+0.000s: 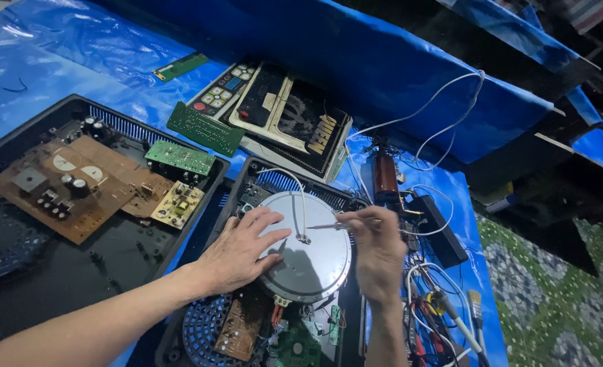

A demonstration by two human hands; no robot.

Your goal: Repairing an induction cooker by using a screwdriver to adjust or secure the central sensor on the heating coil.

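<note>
My left hand (pixel 241 248) lies flat with spread fingers on a round grey disc (pixel 318 261) that sits in an open black appliance case (pixel 247 187). A thin metal tool (pixel 325 226) is pinched in my right hand (pixel 377 248), its tip pointing left at the small sensor (pixel 304 238) in the disc's centre. A white wire (pixel 300 197) runs from that sensor toward the back of the case. Below the disc lie a brown circuit board (pixel 241 328) and a green one (pixel 300 346).
A second open black case (pixel 16 299) at left holds brown circuit boards (pixel 63 180) and a small green board (pixel 179 157). Control panels (pixel 281 112) and green boards (pixel 205 128) lie behind on blue plastic sheeting (pixel 63 61). Wires, a black adapter (pixel 440 228) and a brush (pixel 476 309) sit at right.
</note>
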